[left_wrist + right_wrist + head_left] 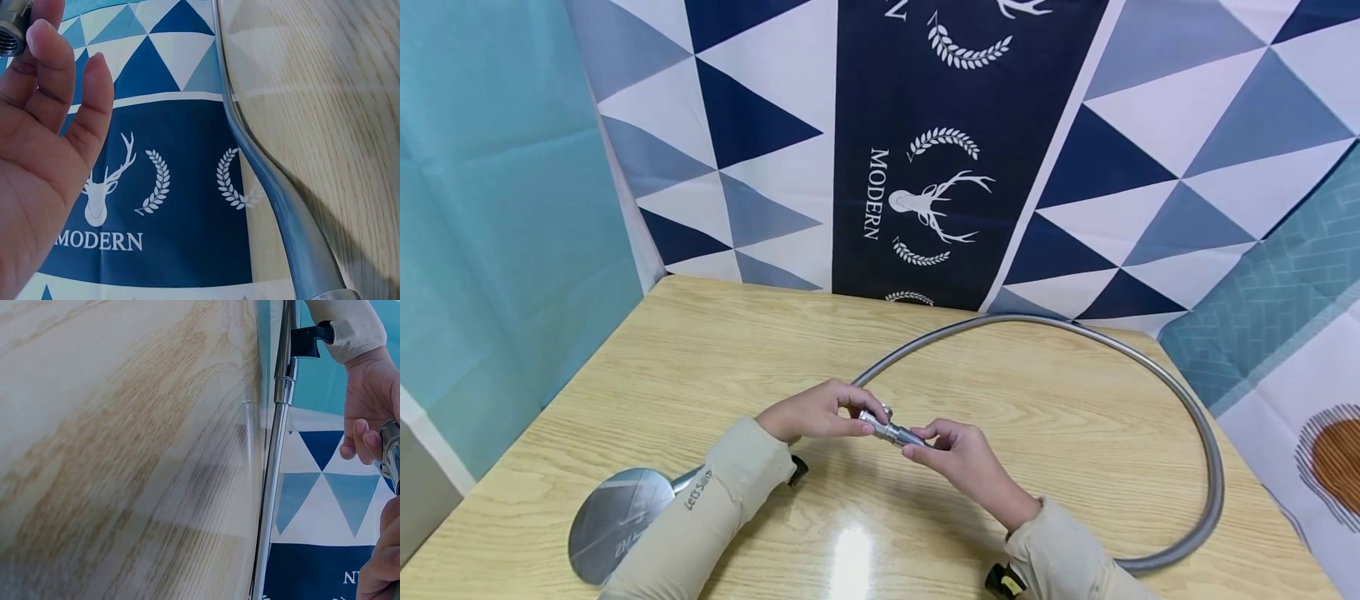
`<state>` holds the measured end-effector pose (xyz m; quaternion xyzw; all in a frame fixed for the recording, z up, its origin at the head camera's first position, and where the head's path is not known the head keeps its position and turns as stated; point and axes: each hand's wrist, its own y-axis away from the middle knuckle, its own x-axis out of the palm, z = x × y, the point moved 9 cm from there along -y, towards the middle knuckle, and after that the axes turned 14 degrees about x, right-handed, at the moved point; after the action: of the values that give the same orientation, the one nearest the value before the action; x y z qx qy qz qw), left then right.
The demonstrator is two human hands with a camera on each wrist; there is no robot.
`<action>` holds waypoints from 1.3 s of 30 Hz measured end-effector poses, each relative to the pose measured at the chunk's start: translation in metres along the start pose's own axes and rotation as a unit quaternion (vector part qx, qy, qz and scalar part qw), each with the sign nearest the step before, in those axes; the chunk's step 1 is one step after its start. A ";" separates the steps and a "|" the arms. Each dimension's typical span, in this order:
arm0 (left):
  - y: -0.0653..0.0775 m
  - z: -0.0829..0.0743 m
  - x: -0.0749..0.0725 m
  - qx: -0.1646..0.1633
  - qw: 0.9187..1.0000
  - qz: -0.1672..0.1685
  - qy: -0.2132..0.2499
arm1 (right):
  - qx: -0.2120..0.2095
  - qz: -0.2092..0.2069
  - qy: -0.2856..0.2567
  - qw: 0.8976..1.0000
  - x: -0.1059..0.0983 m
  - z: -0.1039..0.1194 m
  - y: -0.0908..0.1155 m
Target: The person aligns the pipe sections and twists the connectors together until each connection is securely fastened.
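Note:
My left hand (820, 412) grips a short silver metal pipe fitting (874, 423) above the table. A threaded opening shows in this fitting (11, 39) at the left wrist view's upper left corner. Close by, my right hand (958, 460) pinches a tapered silver connector (910, 437) that lines up with the fitting and meets it. Whether their threads are engaged cannot be seen. A grey shower hose (1210, 450) loops from behind the left hand round to beneath the right sleeve. At the left lies a round shower head (617, 517), its handle (294, 231) partly hidden by my left forearm.
All this is over a light wooden table (737, 342). Behind it hangs a patterned cloth (925, 100) with triangles and a deer print, and a teal curtain (497, 208) hangs at the left. Black wrist straps (1003, 581) sit at my cuffs.

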<state>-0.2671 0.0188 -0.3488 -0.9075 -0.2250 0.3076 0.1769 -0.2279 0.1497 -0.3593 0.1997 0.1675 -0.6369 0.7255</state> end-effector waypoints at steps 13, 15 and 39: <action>0.001 0.001 0.001 -0.008 1.000 0.001 0.001 | 0.007 0.007 0.013 1.000 0.001 0.000 0.001; 0.000 0.000 0.001 -0.005 1.000 0.002 0.001 | 0.010 0.008 0.014 1.000 0.001 -0.001 0.001; 0.002 0.001 0.002 0.021 1.000 0.001 0.002 | 0.028 0.018 0.012 0.999 0.002 -0.004 0.002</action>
<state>-0.2660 0.0185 -0.3517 -0.9044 -0.2176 0.3103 0.1960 -0.2257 0.1496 -0.3634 0.2304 0.1542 -0.6256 0.7292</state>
